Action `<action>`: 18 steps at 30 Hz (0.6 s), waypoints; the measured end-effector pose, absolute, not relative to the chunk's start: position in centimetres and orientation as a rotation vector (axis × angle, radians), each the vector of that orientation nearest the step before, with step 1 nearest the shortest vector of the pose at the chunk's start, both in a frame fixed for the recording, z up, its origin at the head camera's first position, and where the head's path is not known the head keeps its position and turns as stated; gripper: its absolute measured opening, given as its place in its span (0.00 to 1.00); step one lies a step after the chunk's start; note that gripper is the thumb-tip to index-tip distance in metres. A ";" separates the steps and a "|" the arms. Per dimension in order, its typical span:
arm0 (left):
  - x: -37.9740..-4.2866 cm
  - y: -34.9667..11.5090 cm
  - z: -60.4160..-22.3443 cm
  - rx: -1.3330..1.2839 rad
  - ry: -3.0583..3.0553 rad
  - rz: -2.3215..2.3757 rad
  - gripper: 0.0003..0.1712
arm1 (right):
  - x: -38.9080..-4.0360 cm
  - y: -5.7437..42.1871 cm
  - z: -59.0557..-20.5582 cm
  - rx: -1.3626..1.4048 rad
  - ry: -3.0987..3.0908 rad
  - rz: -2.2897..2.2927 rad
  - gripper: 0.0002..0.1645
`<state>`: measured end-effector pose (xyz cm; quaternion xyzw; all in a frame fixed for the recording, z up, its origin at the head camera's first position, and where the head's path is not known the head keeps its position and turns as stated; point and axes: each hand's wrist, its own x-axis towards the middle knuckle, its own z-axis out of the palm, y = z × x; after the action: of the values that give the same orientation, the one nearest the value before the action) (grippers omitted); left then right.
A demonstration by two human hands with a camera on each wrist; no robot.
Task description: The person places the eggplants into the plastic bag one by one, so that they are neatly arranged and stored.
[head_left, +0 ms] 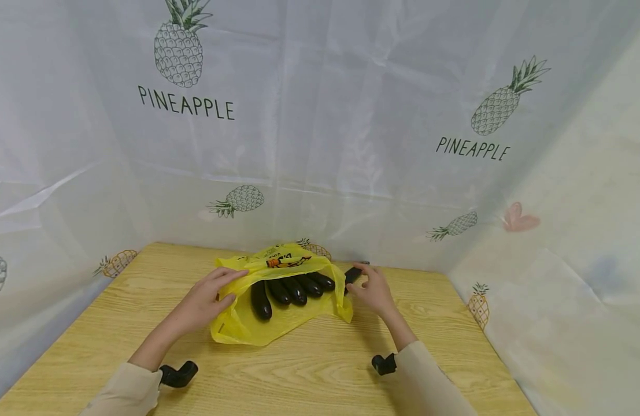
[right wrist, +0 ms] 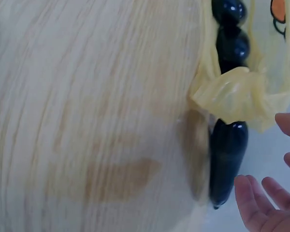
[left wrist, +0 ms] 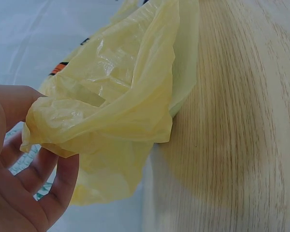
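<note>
A yellow plastic bag (head_left: 247, 329) lies on the table with its mouth toward me, and several dark, glossy eggplants (head_left: 261, 300) rest side by side inside it. At the bag's left edge my left hand (head_left: 210, 292) grips the film; in the left wrist view a bunched fold of the bag (left wrist: 63, 121) sits between thumb and fingers. One more eggplant (right wrist: 227, 159) lies outside, just right of the bag. My right hand (right wrist: 270, 203) is beside this eggplant, fingers apart and only lightly bent, holding nothing. In the head view that hand partly covers the eggplant (head_left: 353, 275).
The wooden table (head_left: 278, 381) ends at a pale curtain (head_left: 325, 115) printed with pineapples, which also closes off both sides. Black curved pieces (head_left: 179, 374) stick out at both wrists, by the beige sleeves (head_left: 127, 390).
</note>
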<state>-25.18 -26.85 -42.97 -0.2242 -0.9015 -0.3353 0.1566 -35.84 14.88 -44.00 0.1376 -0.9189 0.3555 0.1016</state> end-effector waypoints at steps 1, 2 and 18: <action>-25.2 -26.8 -43.0 -0.641 -2.581 -0.960 0.34 | -36.0 15.0 -44.2 0.406 -2.716 1.049 0.35; -25.2 -26.8 -43.0 -0.641 -2.582 -0.959 0.34 | -36.2 15.0 -44.4 0.401 -2.723 1.044 0.36; -25.2 -26.8 -43.0 -0.638 -2.581 -0.954 0.34 | -38.3 14.5 -46.8 0.347 -2.813 0.964 0.36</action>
<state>-25.22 -26.85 -42.97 -0.2230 -0.9023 -0.3335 0.1580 -38.28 14.49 -46.78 0.1155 -0.9371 0.3210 0.0738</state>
